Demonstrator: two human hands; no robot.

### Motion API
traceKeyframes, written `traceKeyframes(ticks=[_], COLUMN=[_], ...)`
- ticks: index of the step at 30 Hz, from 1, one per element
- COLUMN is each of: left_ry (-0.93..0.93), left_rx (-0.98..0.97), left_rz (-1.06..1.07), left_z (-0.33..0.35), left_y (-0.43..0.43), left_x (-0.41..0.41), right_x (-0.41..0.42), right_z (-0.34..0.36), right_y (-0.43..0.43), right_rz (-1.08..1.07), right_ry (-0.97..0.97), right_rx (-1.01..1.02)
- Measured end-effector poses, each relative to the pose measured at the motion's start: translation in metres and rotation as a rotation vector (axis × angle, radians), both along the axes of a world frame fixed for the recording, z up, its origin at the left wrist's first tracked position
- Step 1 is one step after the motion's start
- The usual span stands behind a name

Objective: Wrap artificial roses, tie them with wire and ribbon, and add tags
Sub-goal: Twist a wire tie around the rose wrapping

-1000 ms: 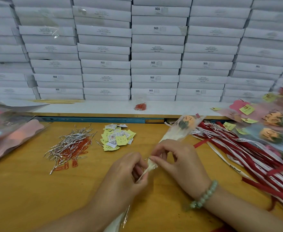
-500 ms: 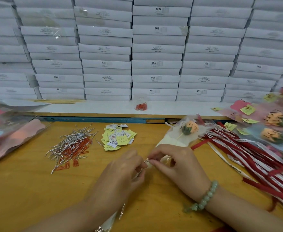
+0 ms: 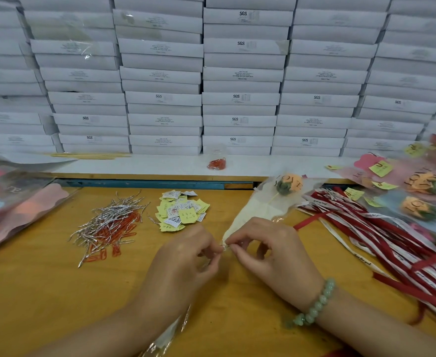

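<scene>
Over the tabletop [image 3: 44, 292], I see the left hand [image 3: 183, 264] and right hand [image 3: 273, 251] together, both pinching the wire [image 3: 224, 245] on the wrapped rose [image 3: 253, 210].

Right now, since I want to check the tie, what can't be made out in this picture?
Head view only.
The wire is mostly hidden in the grip of the left hand and right hand; its twists cannot be counted.
The wrapper passes under the left hand and is cut off by the bottom edge.
The tags have print too small to read.
The ribbons have blurred lettering, with their ends cut off by the right edge.
</scene>
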State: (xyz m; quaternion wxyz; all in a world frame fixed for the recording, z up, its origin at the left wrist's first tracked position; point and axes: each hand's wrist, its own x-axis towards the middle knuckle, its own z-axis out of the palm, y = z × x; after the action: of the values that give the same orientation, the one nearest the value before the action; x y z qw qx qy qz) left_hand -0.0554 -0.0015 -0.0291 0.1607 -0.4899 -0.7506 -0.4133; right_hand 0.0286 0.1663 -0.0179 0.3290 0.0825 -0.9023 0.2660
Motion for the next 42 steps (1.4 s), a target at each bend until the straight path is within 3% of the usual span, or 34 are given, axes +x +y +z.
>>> traceKeyframes(ticks=[7, 11, 16, 32, 42], left_ry=[0.156, 0.125, 0.044, 0.151, 0.219], left_rx=[-0.053, -0.052, -0.048, -0.049, -0.049], left_rz=[0.011, -0.028, -0.032, -0.013, -0.126], left_z=[0.0028, 0.0006, -0.0005, -0.0018, -0.005], left_y=[0.0015, 0.0011, 0.0, 0.0016, 0.0035], left_x=[0.0027, 0.0018, 0.0015, -0.0008, -0.0018], right_x=[-0.0007, -0.0023, -0.0033, -0.0039, -0.0038], right_z=[-0.0011, -0.0014, -0.0021, -0.0035, -0.0041], right_y=[-0.0006, -0.0024, -0.0006, 0.0002, -0.0029], right_rz=[-0.052, -0.058, -0.035, 0.017, 0.056], right_ry=[-0.01, -0.033, -0.033, -0.046, -0.07], right_rx=[-0.066, -0.032, -0.155, -0.39, -0.326])
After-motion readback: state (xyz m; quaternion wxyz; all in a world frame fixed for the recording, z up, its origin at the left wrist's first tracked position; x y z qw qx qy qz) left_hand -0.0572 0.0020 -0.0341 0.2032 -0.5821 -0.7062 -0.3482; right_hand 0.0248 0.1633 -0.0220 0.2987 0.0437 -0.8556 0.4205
